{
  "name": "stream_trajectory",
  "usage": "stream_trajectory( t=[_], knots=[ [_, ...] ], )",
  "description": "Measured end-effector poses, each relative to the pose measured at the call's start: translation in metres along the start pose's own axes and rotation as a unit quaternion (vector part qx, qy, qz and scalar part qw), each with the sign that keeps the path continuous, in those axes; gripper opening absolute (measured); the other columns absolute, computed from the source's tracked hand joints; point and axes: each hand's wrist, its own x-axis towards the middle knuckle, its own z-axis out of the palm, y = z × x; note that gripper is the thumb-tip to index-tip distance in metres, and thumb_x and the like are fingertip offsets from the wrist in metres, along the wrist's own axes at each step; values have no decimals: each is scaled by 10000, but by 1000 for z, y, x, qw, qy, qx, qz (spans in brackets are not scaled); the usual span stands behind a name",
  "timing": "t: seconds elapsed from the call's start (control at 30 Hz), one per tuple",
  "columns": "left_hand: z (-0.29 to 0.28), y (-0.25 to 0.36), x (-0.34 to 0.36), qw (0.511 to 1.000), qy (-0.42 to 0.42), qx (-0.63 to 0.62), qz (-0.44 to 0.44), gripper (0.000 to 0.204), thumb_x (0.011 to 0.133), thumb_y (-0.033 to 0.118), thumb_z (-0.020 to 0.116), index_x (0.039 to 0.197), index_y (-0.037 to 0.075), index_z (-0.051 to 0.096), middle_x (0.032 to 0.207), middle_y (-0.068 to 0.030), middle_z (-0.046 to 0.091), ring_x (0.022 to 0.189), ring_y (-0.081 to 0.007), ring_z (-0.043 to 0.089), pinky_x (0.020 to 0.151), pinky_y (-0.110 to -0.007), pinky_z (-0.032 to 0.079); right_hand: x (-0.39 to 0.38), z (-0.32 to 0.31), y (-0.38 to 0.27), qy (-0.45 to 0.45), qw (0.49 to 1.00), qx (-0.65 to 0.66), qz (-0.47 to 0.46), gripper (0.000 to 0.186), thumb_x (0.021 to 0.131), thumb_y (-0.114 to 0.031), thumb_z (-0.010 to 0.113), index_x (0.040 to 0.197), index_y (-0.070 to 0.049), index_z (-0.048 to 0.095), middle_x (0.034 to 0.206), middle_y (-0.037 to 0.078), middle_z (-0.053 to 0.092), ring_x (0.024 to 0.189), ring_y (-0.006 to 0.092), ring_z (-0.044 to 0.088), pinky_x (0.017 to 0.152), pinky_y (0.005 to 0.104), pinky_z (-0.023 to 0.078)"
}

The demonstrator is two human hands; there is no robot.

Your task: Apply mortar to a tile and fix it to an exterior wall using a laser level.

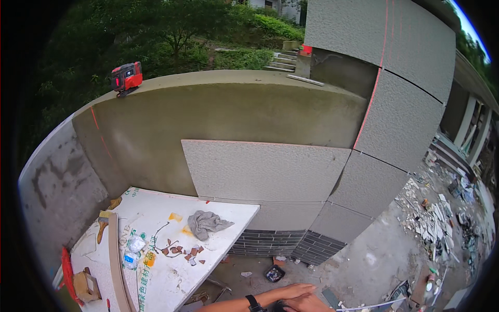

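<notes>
My left hand (295, 292) reaches in from the lower edge, a dark watch (253, 303) on its wrist. Its fingers look stretched out to the right, and I see nothing held in it. Just below and overlapping it lies my right hand (311, 303), mostly cut off by the picture's edge, so its fingers cannot be made out. Ahead of the hands, a small black tray (274, 273) with bits in it stands on the floor. Beyond it rises a wall with textured grey tiles (265, 169) above dark brick-pattern tiles (273, 242).
A white board table (182, 281) at left bears a grey rag (208, 223), a brush (103, 226), a long strip (114, 260) and brown fragments. A red laser level (126, 78) sits on the wall top, red lines crossing the wall. Rubble (434, 218) litters the right side.
</notes>
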Motion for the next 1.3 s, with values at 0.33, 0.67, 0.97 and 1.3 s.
stream_trajectory(
  t=[0.33,0.67,0.97,1.3],
  knots=[
    [31,-214,-79,888,114,443,-46,501,833,271,703,1290,96,594,1115,-175,685,949,-328,669,863,-443,517,-223,103,-40,18,886,64,458,265,886,-274,583,958,-28,653,907,245,656,859,426,628,727,483,486],
    [42,-241,-138,900,26,413,-136,442,917,455,570,874,21,642,760,-89,703,705,-251,662,687,-419,510,-439,367,-144,156,745,217,611,399,884,-402,609,921,-6,637,827,256,659,777,440,624,692,513,473],
    [134,-236,-109,802,-10,531,-275,404,919,413,550,907,33,688,804,-96,703,757,-262,663,739,-407,515,-585,494,-232,264,599,329,681,286,955,-296,541,976,-19,610,757,141,666,654,250,639,612,394,528],
    [312,-161,72,837,-159,513,-105,423,949,431,496,995,55,683,1053,-181,678,989,-374,623,843,-461,486,-620,477,-309,460,447,231,732,323,956,-263,551,837,24,639,891,222,674,700,256,621,642,396,477]
  ],
)
